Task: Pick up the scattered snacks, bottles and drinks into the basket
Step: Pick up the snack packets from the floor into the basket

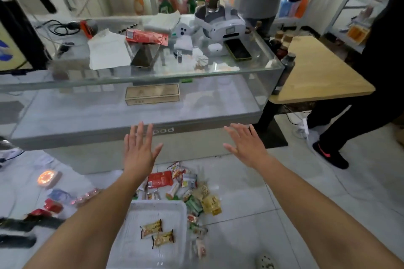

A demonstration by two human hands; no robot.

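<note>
A white plastic basket (140,207) sits on the tiled floor between my forearms, with two yellow-brown snack packets (151,228) lying in it. Beyond and to the right of it lies a scatter of several snacks: a red packet (160,179), a yellow packet (211,204), green packets (194,204) and small wrapped ones (200,247) along the basket's right side. My left hand (140,150) and my right hand (248,147) are both stretched out above the pile, palms down, fingers spread, holding nothing.
A glass display counter (196,76) stands right ahead, cluttered with papers, a phone and a white headset. A wooden table (317,72) is at right, with a person in black trousers (360,105) beside it. Red packets (52,205) and a glowing round light (47,178) lie on the floor at left.
</note>
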